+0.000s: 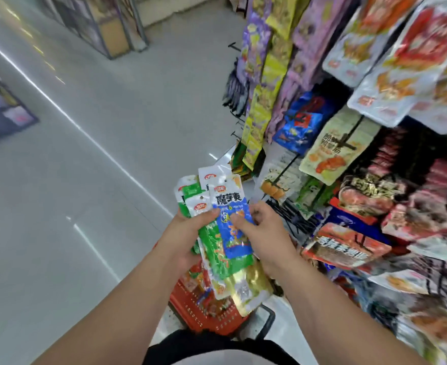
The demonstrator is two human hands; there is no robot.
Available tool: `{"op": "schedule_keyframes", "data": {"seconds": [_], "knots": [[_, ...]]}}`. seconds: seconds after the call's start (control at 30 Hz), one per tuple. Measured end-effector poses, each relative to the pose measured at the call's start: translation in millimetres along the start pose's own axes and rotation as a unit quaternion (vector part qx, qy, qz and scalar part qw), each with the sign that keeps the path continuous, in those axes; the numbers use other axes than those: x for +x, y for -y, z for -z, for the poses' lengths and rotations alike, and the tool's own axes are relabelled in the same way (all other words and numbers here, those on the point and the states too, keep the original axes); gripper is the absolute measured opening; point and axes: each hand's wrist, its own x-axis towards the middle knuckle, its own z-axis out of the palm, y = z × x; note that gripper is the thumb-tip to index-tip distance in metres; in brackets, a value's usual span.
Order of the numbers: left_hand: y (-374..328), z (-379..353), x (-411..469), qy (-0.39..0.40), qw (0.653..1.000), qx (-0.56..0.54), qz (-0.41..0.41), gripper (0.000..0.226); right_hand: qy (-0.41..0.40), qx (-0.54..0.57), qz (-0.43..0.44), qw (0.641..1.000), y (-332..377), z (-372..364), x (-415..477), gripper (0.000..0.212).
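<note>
While L hand (pixel 185 233) grips snack packs (pixel 214 251) | R hand (pixel 265 233) pinches blue pack (pixel 236 242) | red basket (pixel 211 314) below, rack (pixel 348 154) right

Bright, floor glare, blurred right edge

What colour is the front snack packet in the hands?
The front packet is blue, with a white top bearing dark characters; the head view shows it.
</note>
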Motion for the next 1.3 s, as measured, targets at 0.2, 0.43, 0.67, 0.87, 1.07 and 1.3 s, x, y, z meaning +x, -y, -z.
{"op": "schedule_keyframes", "data": {"seconds": [0.2,0.43,0.67,0.87,1.07,1.3], "knots": [[1.7,-26.5,-26.6,-0.014,0.999,0.003,-0.032,0.038,0.045,0.054,-0.006,0.997,20.6,29.8,-23.3,0.012],[-37.0,-44.7,-34.4,0.013,0.994,-0.002,-0.113,0.039,0.05,0.005,0.072,0.996,71.1,38.2,-28.0,0.009],[-92.9,-46.9,-22.4,0.057,0.987,0.0,-0.153,0.028,-0.011,-0.015,0.112,0.994,126.1,13.6,-22.8,0.01],[-168.7,-46.1,-9.2,0.126,0.977,0.001,-0.173,0.029,-0.11,0.053,0.15,0.981,195.3,-1.6,-17.4,0.021],[-222.1,-66.1,-22.7,0.214,0.959,-0.017,-0.186,0.028,-0.151,0.065,0.206,0.965,248.7,-12.9,-32.6,0.028],[-273.5,-110.0,-62.9,0.265,0.933,-0.046,-0.237,0.026,-0.184,0.076,0.289,0.936,326.5,7.5,-65.8,0.031]]}}
